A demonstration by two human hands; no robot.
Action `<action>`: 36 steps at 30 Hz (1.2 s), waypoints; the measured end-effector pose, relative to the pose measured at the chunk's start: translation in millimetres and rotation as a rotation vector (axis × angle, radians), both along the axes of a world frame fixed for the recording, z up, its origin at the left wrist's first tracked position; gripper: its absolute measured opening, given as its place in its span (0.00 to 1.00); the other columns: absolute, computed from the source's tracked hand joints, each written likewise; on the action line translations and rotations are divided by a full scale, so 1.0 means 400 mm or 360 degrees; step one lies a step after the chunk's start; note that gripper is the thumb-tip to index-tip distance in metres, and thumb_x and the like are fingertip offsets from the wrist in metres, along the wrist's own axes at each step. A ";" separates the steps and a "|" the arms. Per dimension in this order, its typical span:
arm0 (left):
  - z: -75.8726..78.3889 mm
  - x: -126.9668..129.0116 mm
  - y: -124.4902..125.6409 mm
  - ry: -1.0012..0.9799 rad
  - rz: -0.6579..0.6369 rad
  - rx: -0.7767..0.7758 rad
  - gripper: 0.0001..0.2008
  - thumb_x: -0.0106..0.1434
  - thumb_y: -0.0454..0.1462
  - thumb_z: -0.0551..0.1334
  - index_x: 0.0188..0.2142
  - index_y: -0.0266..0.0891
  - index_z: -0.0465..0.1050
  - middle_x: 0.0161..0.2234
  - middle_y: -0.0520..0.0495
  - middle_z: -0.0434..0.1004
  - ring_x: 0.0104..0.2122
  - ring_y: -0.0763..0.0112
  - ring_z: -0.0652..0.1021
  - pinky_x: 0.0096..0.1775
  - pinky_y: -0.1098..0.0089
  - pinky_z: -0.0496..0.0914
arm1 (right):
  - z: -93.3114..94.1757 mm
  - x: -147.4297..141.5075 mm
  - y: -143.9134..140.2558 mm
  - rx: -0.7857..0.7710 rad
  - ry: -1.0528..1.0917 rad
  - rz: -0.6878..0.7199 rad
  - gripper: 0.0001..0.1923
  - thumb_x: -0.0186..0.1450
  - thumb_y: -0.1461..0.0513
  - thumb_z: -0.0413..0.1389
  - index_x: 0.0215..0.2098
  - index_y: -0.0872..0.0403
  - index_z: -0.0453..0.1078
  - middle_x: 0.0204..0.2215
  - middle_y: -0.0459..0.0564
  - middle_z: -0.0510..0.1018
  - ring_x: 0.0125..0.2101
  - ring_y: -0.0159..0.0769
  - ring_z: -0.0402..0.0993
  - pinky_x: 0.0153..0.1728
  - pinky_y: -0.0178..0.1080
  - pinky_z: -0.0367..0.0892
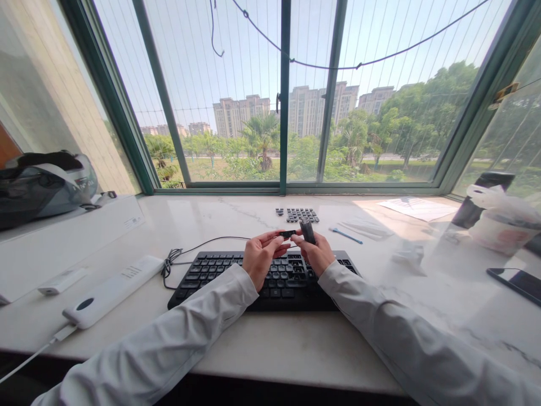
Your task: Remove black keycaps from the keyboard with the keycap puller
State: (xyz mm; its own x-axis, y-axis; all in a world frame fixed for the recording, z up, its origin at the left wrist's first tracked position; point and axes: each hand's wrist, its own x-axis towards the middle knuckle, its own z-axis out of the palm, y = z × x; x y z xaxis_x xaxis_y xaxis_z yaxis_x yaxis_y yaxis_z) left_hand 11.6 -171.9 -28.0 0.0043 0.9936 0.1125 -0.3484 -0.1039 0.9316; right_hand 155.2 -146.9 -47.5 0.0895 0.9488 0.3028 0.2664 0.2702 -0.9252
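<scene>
- Our sleeves come in from the bottom edge, both white, converging over the keyboard (pixel 270 279).
- Keyboard: black, flat on the marble sill (pixel 274 349), its cable (pixel 186 254) looping off the left end.
- Our left hand (pixel 261 260) hovers above the upper key rows, fingertips pinched on a small black keycap (pixel 288 233).
- Our right hand (pixel 318 254) is just beside it, fingers closed around a dark tool (pixel 307 230) held upright; the tool's top sits right next to the keycap. Can't tell if they touch.
- Left of the keyboard: white power strip (pixel 110 290) lying diagonal, a smaller white device (pixel 62 280) beyond it.
- Right edge: black phone (pixel 516 282) face up, crumpled wipe (pixel 408 255) near it.
- Further back, behind the hands: cluster of loose black keycaps (pixel 299 214) laid out on the sill, blue-tipped swab (pixel 345 235) to their right.
- Far right: white plastic bag (pixel 502 217), paper sheet (pixel 416 207).
- Far left: helmet (pixel 44 183).
- Beyond: green-framed window (pixel 284 96).
</scene>
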 end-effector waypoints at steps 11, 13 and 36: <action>0.004 -0.021 0.003 0.0318 0.0052 0.0576 0.19 0.55 0.42 0.68 0.44 0.33 0.77 0.39 0.42 0.81 0.32 0.64 0.82 0.38 0.67 0.78 | 0.021 0.013 -0.011 0.0568 -0.0129 0.0091 0.20 0.59 0.48 0.56 0.35 0.56 0.74 0.22 0.46 0.73 0.25 0.34 0.66 0.29 0.37 0.65; 0.007 -0.024 -0.003 0.0384 0.0083 0.0649 0.17 0.57 0.43 0.67 0.43 0.35 0.77 0.40 0.43 0.81 0.31 0.65 0.82 0.37 0.67 0.78 | 0.029 0.017 -0.016 0.0620 -0.0130 0.0105 0.20 0.60 0.48 0.56 0.37 0.57 0.75 0.25 0.48 0.76 0.26 0.35 0.68 0.31 0.38 0.66; 0.003 -0.028 -0.005 0.0648 -0.0023 0.0574 0.20 0.58 0.46 0.65 0.46 0.35 0.75 0.38 0.41 0.81 0.22 0.70 0.80 0.23 0.74 0.74 | 0.032 0.030 -0.018 0.0719 -0.0179 0.0074 0.19 0.61 0.50 0.56 0.37 0.57 0.75 0.25 0.48 0.77 0.26 0.34 0.70 0.29 0.36 0.66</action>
